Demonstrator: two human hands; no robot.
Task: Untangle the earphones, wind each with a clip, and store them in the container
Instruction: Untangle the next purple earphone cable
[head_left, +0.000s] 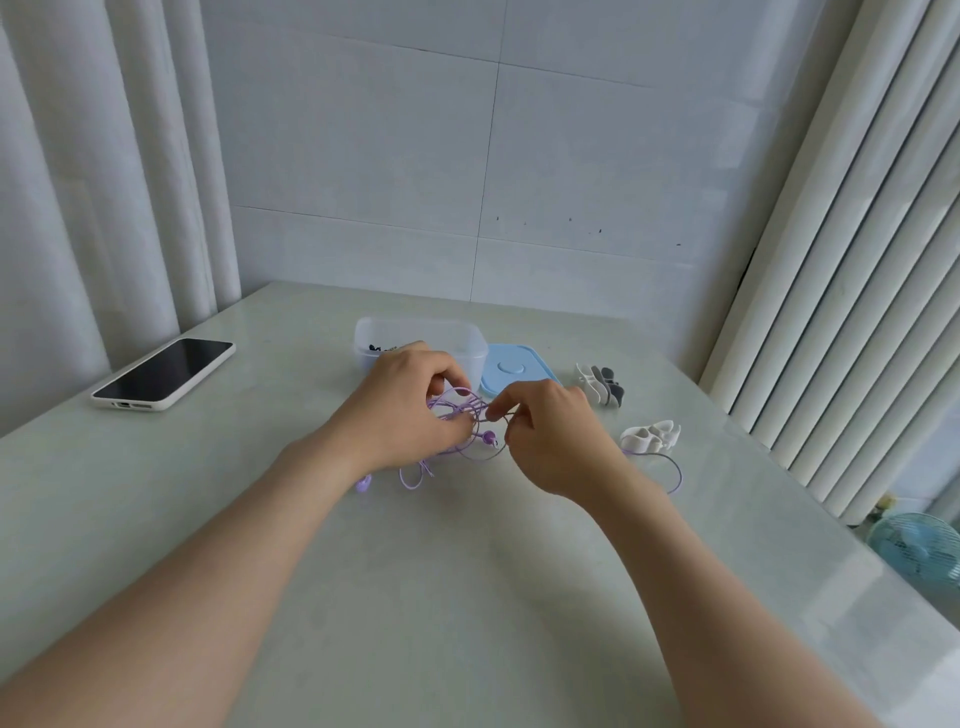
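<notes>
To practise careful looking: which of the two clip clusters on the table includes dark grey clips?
The farther clip cluster, beside the blue lid; it mixes white and grey clips, while the nearer clip cluster is all white.

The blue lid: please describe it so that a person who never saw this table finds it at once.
On the table, find the clear container near the far middle. The blue lid lies flat right of it. It is the only blue thing there; the clips further right are white and grey.

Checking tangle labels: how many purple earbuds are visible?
2. One earbud lies between the left hand and right hand, both pinching the cable; another earbud lies by the left wrist. Others may be hidden under the hands.
</notes>
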